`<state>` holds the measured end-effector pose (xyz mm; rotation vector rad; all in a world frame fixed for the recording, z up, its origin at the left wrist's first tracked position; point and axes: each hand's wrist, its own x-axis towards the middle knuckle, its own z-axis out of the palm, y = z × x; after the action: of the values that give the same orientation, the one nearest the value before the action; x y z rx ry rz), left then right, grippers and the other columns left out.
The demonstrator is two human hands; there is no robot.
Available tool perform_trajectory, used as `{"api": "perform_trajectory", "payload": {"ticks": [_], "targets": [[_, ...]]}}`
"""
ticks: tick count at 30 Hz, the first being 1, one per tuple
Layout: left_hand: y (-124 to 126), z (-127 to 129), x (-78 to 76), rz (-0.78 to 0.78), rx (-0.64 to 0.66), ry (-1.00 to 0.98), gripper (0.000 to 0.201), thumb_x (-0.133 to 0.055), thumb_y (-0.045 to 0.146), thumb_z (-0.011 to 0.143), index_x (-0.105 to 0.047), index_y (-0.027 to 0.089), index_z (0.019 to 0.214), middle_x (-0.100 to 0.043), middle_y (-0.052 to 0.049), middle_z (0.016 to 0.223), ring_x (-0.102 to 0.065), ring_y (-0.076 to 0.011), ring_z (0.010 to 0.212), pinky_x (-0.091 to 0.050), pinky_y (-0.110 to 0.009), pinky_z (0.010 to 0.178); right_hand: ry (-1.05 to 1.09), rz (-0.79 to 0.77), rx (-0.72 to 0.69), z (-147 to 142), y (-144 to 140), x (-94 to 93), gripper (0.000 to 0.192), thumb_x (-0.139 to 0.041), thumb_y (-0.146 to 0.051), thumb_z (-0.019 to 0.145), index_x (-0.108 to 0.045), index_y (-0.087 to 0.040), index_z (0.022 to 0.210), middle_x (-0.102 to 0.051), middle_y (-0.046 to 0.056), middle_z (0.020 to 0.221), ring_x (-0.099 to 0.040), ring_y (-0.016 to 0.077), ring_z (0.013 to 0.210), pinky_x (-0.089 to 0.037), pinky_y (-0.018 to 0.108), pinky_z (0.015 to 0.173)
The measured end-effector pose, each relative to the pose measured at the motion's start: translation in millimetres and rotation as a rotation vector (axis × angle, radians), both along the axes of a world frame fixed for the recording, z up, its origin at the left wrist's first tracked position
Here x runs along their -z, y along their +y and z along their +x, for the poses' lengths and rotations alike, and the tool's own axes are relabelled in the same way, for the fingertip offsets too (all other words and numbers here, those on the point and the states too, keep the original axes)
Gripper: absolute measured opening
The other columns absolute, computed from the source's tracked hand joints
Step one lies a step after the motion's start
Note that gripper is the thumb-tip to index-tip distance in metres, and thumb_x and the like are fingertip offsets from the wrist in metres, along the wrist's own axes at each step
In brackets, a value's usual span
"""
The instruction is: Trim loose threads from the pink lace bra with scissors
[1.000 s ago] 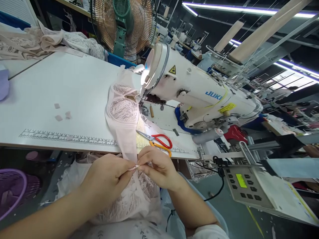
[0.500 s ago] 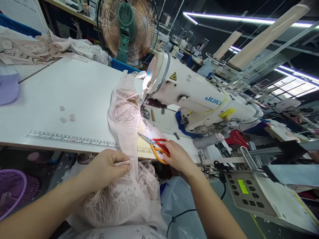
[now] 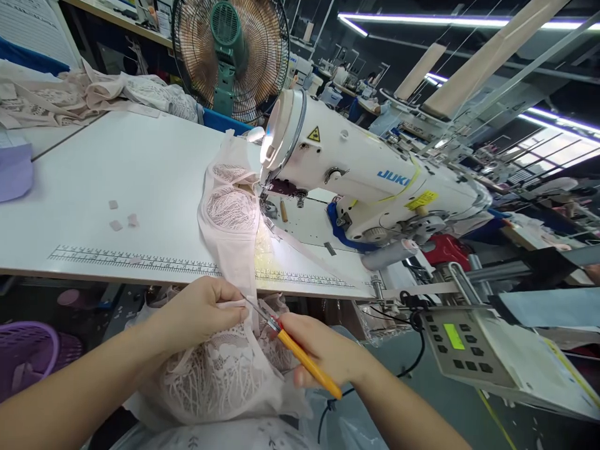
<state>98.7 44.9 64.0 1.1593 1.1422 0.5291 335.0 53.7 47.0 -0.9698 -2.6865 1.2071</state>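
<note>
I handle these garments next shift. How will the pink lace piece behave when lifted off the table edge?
Probably floppy: the pink lace piece drapes limp over the table edge and bunches below the left hand. Likely light, being sheer. Openwork lace may snag on the scissors.

White JUKI sewing machine [image 3: 370,187] sits on the white table [image 3: 117,169]; printed ruler strip [image 3: 135,261] along the table's front edge. Three small fabric scraps [image 3: 120,216] lie mid-table. Green fan [image 3: 229,56] behind, fabric pile [image 3: 94,94] far left. Control panel [image 3: 462,347] lower right, purple basket [image 3: 28,356] under the table.
</note>
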Motion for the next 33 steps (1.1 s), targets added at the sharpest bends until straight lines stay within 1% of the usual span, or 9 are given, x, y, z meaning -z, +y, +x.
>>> {"api": "perform_trajectory", "payload": {"ticks": [3, 6, 11, 15, 20, 24, 29, 33], "targets": [[-1, 0, 0.7, -0.034, -0.024, -0.019, 0.019, -0.062, 0.034, 0.067, -0.063, 0.017, 0.059, -0.057, 0.0, 0.053, -0.055, -0.0167, 0.053, -0.043, -0.025, 0.051, -0.037, -0.013, -0.004, -2, -1, 1.4, 0.071, -0.017, -0.09, 0.065, -0.029, -0.02, 0.069, -0.036, -0.002, 0.067, -0.028, 0.0106, 0.056, -0.027, 0.026, 0.051], [-2, 0, 2.2, -0.053, -0.062, -0.043, 0.016, -0.063, 0.032, 0.066, -0.066, 0.017, 0.061, -0.061, -0.001, 0.055, -0.057, -0.0172, 0.054, -0.045, -0.026, 0.053, -0.077, -0.008, -0.007, 0, -2, 1.1, 0.072, -0.02, -0.091, 0.063, -0.029, -0.02, 0.069, -0.037, -0.002, 0.066, -0.029, 0.0103, 0.055, -0.026, 0.025, 0.05], [-1, -1, 5.2, -0.125, -0.051, -0.122, 0.016, -0.062, 0.03, 0.067, -0.068, 0.015, 0.065, -0.063, -0.002, 0.059, -0.058, -0.0163, 0.057, -0.047, -0.027, 0.059, -0.131, 0.016, 0.032, -3, -5, -0.5, 0.07, -0.025, -0.09, 0.064, -0.031, -0.02, 0.068, -0.038, -0.003, 0.064, -0.029, 0.0097, 0.052, -0.024, 0.024, 0.049], [1, -1, 6.3, -0.133, -0.058, -0.111, 0.014, -0.063, 0.029, 0.066, -0.068, 0.016, 0.064, -0.063, -0.002, 0.059, -0.058, -0.0166, 0.057, -0.047, -0.027, 0.057, -0.147, -0.014, 0.051, -5, -6, -0.3, 0.067, -0.036, -0.086, 0.065, -0.032, -0.02, 0.068, -0.04, -0.003, 0.064, -0.03, 0.0098, 0.053, -0.025, 0.024, 0.049], [3, -2, 6.1, -0.116, -0.037, -0.083, 0.014, -0.063, 0.029, 0.065, -0.064, 0.017, 0.057, -0.063, -0.001, 0.058, -0.06, -0.0179, 0.058, -0.046, -0.026, 0.056, -0.163, -0.018, 0.041, -3, -4, 0.4, 0.06, -0.05, -0.077, 0.067, -0.031, -0.02, 0.067, -0.041, -0.003, 0.064, -0.03, 0.0094, 0.053, -0.025, 0.024, 0.049], [3, -1, 5.3, -0.114, -0.039, -0.061, 0.016, -0.063, 0.031, 0.065, -0.064, 0.018, 0.057, -0.063, -0.001, 0.057, -0.061, -0.0183, 0.057, -0.046, -0.025, 0.054, -0.155, -0.03, 0.052, -4, -4, 0.1, 0.053, -0.058, -0.066, 0.068, -0.031, -0.02, 0.067, -0.04, -0.004, 0.064, -0.03, 0.009, 0.052, -0.025, 0.023, 0.048], [5, 0, 5.0, -0.111, -0.035, -0.059, 0.017, -0.064, 0.033, 0.063, -0.064, 0.018, 0.057, -0.063, -0.002, 0.055, -0.061, -0.0194, 0.058, -0.046, -0.026, 0.053, -0.111, -0.088, 0.112, -7, -8, 4.7, 0.036, -0.055, -0.042, 0.077, -0.031, -0.02, 0.064, -0.037, -0.004, 0.061, -0.031, 0.0087, 0.053, -0.025, 0.022, 0.047], [5, 0, 4.8, -0.124, -0.039, -0.069, 0.015, -0.064, 0.032, 0.062, -0.066, 0.017, 0.058, -0.063, -0.002, 0.055, -0.06, -0.0185, 0.056, -0.046, -0.026, 0.053, -0.065, -0.09, 0.126, -7, -10, 13.9, 0.033, -0.055, -0.036, 0.077, -0.03, -0.019, 0.063, -0.036, -0.005, 0.06, -0.03, 0.0083, 0.053, -0.025, 0.022, 0.047]]}}
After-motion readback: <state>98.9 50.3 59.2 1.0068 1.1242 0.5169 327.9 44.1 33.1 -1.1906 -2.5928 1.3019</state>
